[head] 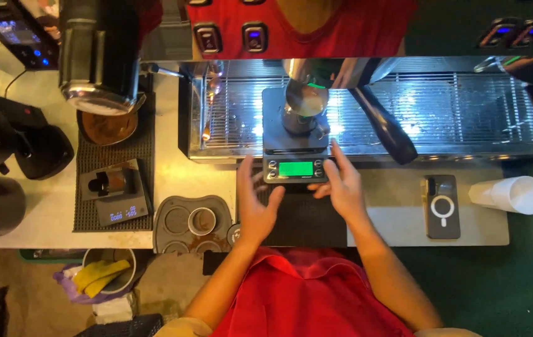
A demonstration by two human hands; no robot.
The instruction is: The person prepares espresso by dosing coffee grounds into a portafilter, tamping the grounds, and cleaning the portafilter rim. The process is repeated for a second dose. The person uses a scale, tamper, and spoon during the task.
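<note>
A: Hands?

B: Left hand (255,209) open, fingers spread, blurred, just short of the scale (296,145), holding nothing. Right hand (341,184) open too, fingertips at the scale's front right corner by its green display.

A: And the scale?

B: On the coffee machine's drip tray (429,112), a metal jug (304,103) standing on it. Phone (442,206) and white paper cup (510,195) lie right on the tabletop (185,181).

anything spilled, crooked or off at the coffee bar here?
Mostly tidy. Brown coffee grounds are scattered on the grey tamping mat around the round metal basket. The scale with the metal pitcher sits square on the drip tray, both hands beside it.
</note>
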